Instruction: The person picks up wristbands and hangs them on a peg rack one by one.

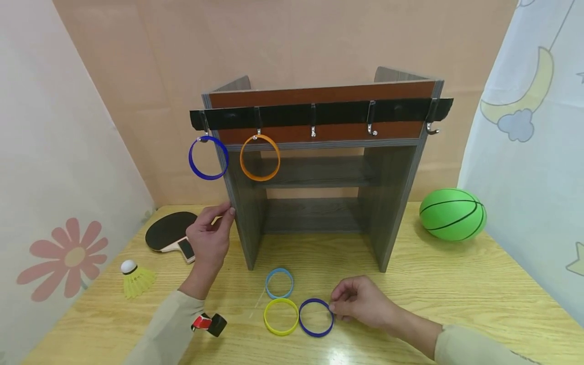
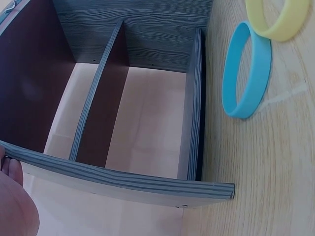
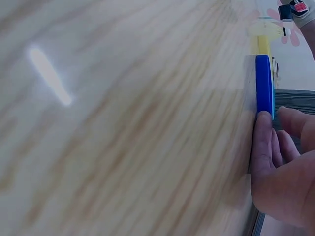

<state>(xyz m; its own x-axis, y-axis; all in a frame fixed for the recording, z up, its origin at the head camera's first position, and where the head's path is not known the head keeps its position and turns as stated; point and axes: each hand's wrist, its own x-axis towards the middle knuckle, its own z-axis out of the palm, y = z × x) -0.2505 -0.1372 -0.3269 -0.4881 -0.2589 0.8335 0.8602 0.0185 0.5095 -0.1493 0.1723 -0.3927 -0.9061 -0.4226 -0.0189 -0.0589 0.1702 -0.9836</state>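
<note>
My left hand (image 1: 212, 233) holds the front edge of the left side panel of a grey wooden shelf (image 1: 394, 203), with thumb and fingertips on the board. On the table, a dark blue wristband (image 1: 317, 335) lies flat. My right hand (image 1: 365, 302) is beside it, a fingertip right at its edge and a gap showing between finger and thumb in the right wrist view. A yellow wristband (image 1: 281, 333) and a light blue wristband (image 2: 258, 73) lie close by. From hooks on the shelf's black strip (image 1: 342, 112) hang another blue wristband (image 1: 193, 169) and an orange wristband (image 1: 276, 170).
Three more metal hooks, one being the middle hook (image 1: 313, 133), carry nothing. A table tennis bat (image 1: 169, 230) and a yellow shuttlecock (image 1: 138, 281) lie on the left of the wooden table (image 1: 433, 284). At the right sits a green ball (image 1: 453, 214).
</note>
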